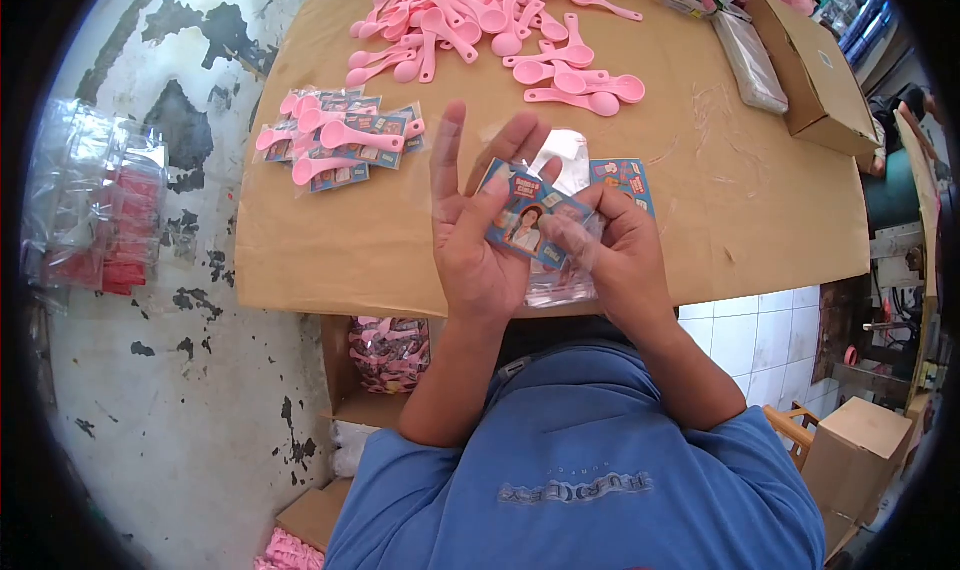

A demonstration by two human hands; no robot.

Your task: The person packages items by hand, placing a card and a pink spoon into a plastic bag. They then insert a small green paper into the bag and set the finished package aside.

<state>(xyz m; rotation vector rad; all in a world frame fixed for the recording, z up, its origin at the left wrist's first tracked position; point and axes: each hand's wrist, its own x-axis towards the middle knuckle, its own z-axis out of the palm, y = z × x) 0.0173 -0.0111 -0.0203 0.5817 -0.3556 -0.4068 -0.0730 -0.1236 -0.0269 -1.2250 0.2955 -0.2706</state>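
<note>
A blue printed card (522,198) with a picture of a person on it is held in front of me over the near table edge. My left hand (475,260) pinches its left side with the thumb, its other fingers stretched upward with clear film about them. My right hand (635,265) is closed on the card's right side, thumb over the front. Behind the card lie more blue cards (637,177) and a shiny clear plastic piece (566,152). Below my hands, clear plastic bags (560,296) lie at the table edge, partly hidden.
Loose pink spoons (480,15) are heaped at the table's far side. Packed spoons with blue cards (340,135) lie in a pile at left. A cardboard box (815,70) and a clear plastic bundle (752,62) stand at far right. A filled bag (390,355) sits below the table.
</note>
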